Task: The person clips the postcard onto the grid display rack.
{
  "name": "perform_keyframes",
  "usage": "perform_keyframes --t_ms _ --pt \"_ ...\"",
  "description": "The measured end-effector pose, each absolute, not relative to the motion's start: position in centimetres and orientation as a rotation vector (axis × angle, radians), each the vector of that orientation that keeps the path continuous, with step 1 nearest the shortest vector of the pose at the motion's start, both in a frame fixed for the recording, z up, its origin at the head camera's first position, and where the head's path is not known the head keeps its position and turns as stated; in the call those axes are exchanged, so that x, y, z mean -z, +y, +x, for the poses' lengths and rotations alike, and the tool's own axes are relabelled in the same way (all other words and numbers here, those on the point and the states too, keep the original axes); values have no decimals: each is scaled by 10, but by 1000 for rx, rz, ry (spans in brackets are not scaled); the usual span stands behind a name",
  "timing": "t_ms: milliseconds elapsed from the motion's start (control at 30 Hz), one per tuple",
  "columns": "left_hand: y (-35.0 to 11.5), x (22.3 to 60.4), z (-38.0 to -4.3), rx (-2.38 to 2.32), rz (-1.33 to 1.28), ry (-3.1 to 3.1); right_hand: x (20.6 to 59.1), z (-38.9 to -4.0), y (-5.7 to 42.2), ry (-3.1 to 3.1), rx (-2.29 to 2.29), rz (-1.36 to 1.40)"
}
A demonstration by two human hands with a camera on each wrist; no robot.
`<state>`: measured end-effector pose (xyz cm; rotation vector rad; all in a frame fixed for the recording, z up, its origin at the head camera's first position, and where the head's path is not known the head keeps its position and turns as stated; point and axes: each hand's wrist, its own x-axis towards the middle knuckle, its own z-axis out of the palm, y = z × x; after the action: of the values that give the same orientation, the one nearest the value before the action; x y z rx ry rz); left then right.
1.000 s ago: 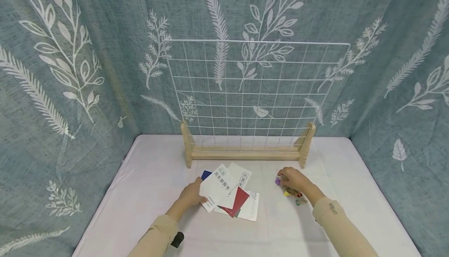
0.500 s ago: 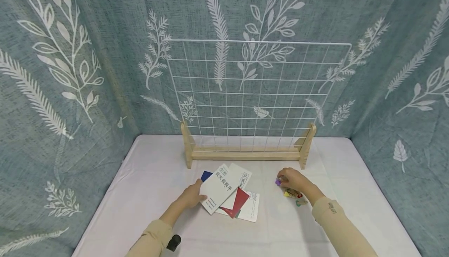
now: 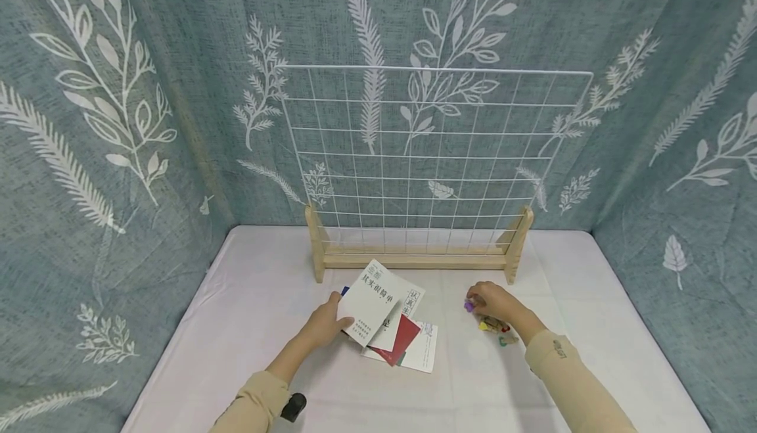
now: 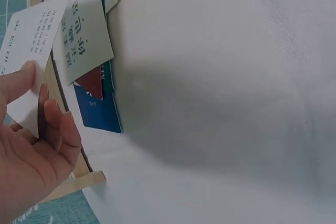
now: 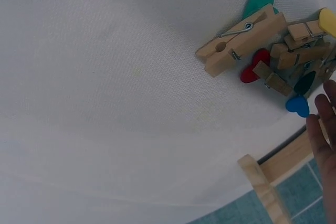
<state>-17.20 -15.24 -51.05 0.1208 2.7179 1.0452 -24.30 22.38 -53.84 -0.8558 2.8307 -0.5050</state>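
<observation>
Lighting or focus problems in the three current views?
Head: brightest, fairly evenly lit, but small print on the held card is unreadable; left wrist: broad soft shadow over the tablecloth, no harsh glare; right wrist: dim, greyish, clothespins distinct, right hand dark and cut off.

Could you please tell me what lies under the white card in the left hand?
Parts of other white cards, a red card, a teal card and a blue card show below the held card; whatever it fully covers cannot be seen.
</observation>
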Motion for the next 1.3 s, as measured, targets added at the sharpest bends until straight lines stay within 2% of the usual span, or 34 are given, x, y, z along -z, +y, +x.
perform_keyframes --t_ms 300,667,900,1133,1300 --pt "-148 503 -176 -1136 105 2718 538 -242 221 2840 519 -847" --pt "-143 494 -175 -1218 126 2739 547 -238 218 2935 465 -960" --pt "-145 487 -177 -1259 97 2731 550 -235 212 3015 415 -902" --pt "-147 486 -174 -1295 173 2763 552 -232 209 2998 385 -842" --pt "-141 485 -177 -1355 130 2712 554 -228 209 3016 314 -885"
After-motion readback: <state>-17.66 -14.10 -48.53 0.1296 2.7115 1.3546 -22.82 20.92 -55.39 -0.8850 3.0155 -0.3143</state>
